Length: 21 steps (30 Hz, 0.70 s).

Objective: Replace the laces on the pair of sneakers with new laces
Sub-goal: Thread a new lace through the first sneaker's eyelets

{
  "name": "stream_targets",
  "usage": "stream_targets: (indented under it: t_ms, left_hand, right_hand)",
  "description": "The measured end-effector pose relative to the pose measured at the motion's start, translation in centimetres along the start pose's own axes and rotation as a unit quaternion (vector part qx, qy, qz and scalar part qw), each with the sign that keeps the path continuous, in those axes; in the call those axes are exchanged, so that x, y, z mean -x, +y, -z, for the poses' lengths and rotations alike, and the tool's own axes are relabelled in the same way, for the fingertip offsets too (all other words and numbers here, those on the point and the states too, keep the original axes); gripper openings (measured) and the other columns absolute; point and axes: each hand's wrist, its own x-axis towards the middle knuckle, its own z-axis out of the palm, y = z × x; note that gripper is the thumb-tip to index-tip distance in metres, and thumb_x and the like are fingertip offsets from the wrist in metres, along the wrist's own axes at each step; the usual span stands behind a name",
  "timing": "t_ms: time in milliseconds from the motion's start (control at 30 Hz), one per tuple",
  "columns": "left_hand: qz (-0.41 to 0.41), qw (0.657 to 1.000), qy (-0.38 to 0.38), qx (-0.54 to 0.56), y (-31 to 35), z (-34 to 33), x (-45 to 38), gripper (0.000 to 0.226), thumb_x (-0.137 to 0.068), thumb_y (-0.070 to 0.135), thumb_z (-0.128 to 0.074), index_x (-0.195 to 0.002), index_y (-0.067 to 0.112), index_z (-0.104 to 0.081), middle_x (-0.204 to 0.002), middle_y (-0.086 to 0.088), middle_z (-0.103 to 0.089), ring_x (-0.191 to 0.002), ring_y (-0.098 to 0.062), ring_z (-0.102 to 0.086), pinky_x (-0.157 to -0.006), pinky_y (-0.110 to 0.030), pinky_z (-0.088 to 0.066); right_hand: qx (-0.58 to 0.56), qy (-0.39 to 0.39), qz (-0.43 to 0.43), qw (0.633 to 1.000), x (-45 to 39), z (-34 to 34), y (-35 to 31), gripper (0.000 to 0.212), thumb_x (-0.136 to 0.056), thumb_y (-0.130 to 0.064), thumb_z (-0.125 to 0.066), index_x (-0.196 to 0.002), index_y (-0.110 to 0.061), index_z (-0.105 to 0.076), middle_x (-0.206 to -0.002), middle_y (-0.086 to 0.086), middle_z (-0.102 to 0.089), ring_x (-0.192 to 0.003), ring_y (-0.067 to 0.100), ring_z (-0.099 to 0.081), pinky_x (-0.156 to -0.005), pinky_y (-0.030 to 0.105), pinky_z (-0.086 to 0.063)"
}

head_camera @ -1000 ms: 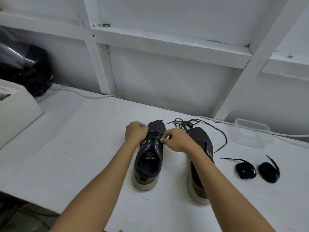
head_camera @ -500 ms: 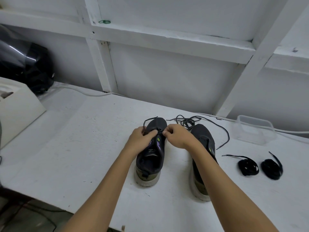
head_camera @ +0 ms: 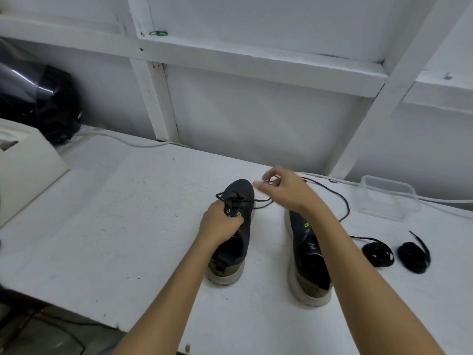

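Note:
Two dark sneakers stand on the white table, toes pointing away from me. My left hand (head_camera: 220,225) grips the left sneaker (head_camera: 234,242) at its eyelets and tongue. My right hand (head_camera: 286,189), raised above and between the shoes, pinches a black lace (head_camera: 261,201) that runs out of the left sneaker's lower eyelets. The right sneaker (head_camera: 308,262) has no lace in it, and my right forearm covers part of it. A loose old lace (head_camera: 345,208) trails behind it. Two coiled black new laces (head_camera: 378,253) (head_camera: 414,256) lie to the right.
A clear plastic container (head_camera: 386,198) sits at the back right near a white cable (head_camera: 440,201). At the far left are a cream box (head_camera: 28,167) and a black helmet-like object (head_camera: 38,98). The table's front edge (head_camera: 64,303) runs close to me.
My right hand has lifted up and to the right, drawing the lace out of the left sneaker. My left hand has slid down onto the shoe's eyelets.

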Motion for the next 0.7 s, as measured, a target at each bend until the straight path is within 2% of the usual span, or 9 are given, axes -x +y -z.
stream_targets:
  t_ms: [100, 200, 233, 300, 367, 400, 500, 600, 700]
  left_hand:
    - [0.003, 1.0, -0.001, 0.012, -0.1, 0.2, 0.1, 0.012, -0.083, 0.024, -0.068, -0.09, 0.025, -0.057, -0.092, 0.005, -0.064, -0.09, -0.016, -0.061, -0.072, -0.03, -0.046]
    - [-0.001, 1.0, 0.002, 0.004, 0.0, 0.0, 0.1, 0.015, -0.083, 0.024, -0.066, -0.096, 0.022, -0.06, -0.095, 0.004, -0.065, -0.092, -0.018, -0.061, -0.078, -0.033, -0.05]
    - [0.0, 1.0, 0.003, 0.0, 0.0, -0.1, 0.1, 0.017, -0.083, 0.025, -0.066, -0.098, 0.02, -0.06, -0.096, 0.003, -0.065, -0.092, -0.019, -0.061, -0.08, -0.035, -0.052]
    - [0.004, 1.0, 0.002, -0.005, -0.1, -0.1, -0.1, 0.018, -0.083, 0.026, -0.065, -0.098, 0.017, -0.06, -0.097, 0.001, -0.064, -0.092, -0.021, -0.061, -0.084, -0.038, -0.053]
    - [0.006, 1.0, -0.002, -0.007, -0.2, -0.2, -0.2, 0.02, -0.082, 0.028, -0.065, -0.096, 0.015, -0.059, -0.097, -0.001, -0.064, -0.092, -0.021, -0.062, -0.086, -0.04, -0.054]
    - [0.004, 1.0, -0.002, -0.006, -0.3, -0.2, -0.2, 0.021, -0.082, 0.028, -0.065, -0.095, 0.014, -0.059, -0.096, -0.001, -0.064, -0.092, -0.022, -0.062, -0.086, -0.041, -0.054]
    - [0.003, 1.0, 0.001, -0.01, -0.4, -0.3, -0.2, 0.022, -0.081, 0.028, -0.065, -0.093, 0.012, -0.057, -0.094, -0.002, -0.064, -0.089, -0.022, -0.062, -0.083, -0.04, -0.055]
    - [0.013, 1.0, 0.001, -0.005, -0.6, -0.4, -0.4, 0.024, -0.082, 0.029, -0.066, -0.096, 0.012, -0.058, -0.097, -0.003, -0.066, -0.09, -0.022, -0.063, -0.086, -0.043, -0.055]
    - [-0.018, 1.0, -0.01, -0.006, -0.3, -0.2, -0.5, 0.043, -0.088, 0.033, -0.065, -0.13, 0.022, -0.057, -0.127, -0.001, -0.063, -0.112, -0.023, -0.06, -0.1, -0.039, -0.05]
  right_hand:
    - [0.198, -0.13, 0.014, 0.971, 0.1, -0.4, 0.8, 0.023, -0.091, -0.047, -0.069, -0.1, -0.027, -0.077, -0.081, -0.016, -0.06, -0.084, 0.009, -0.058, -0.07, 0.025, -0.042]
    - [0.189, -0.164, -0.002, 0.968, 0.1, -0.2, 0.8, 0.021, -0.095, -0.04, -0.064, -0.091, -0.023, -0.076, -0.082, -0.01, -0.065, -0.079, 0.01, -0.059, -0.07, 0.028, -0.045]
    - [0.121, -0.151, 0.009, 0.981, 0.1, -0.1, 0.7, 0.023, -0.097, -0.038, -0.062, -0.087, -0.02, -0.074, -0.076, -0.009, -0.063, -0.07, 0.01, -0.055, -0.066, 0.027, -0.044]
    - [-0.151, -0.094, 0.023, 0.984, 0.2, 0.5, 0.1, 0.023, -0.099, -0.03, -0.06, -0.081, -0.018, -0.069, -0.063, -0.008, -0.05, -0.057, 0.01, -0.04, -0.052, 0.021, -0.035]
    - [-0.418, -0.029, 0.019, 0.908, 0.0, 1.6, -0.7, 0.023, -0.1, -0.025, -0.057, -0.078, -0.021, -0.064, -0.059, -0.007, -0.041, -0.054, 0.009, -0.032, -0.045, 0.018, -0.024]
    - [-0.491, -0.007, 0.019, 0.871, 0.0, 2.2, -1.0, 0.024, -0.102, -0.023, -0.052, -0.08, -0.02, -0.06, -0.058, -0.008, -0.037, -0.053, 0.008, -0.03, -0.044, 0.017, -0.022]
    - [-0.561, 0.03, 0.012, 0.827, -0.2, 2.2, -1.2, 0.025, -0.106, -0.021, -0.044, -0.084, -0.018, -0.054, -0.06, -0.009, -0.032, -0.053, 0.007, -0.028, -0.045, 0.018, -0.018]
    - [-0.539, 0.05, -0.002, 0.841, -0.2, 1.2, -0.9, 0.024, -0.106, -0.022, -0.047, -0.084, -0.019, -0.057, -0.062, -0.008, -0.037, -0.054, 0.008, -0.031, -0.047, 0.019, -0.02]
    - [-0.386, 0.067, 0.016, 0.92, 0.1, 0.9, -1.6, 0.02, -0.104, -0.026, -0.054, -0.088, -0.02, -0.066, -0.068, -0.008, -0.05, -0.057, 0.005, -0.047, -0.054, 0.018, -0.034]
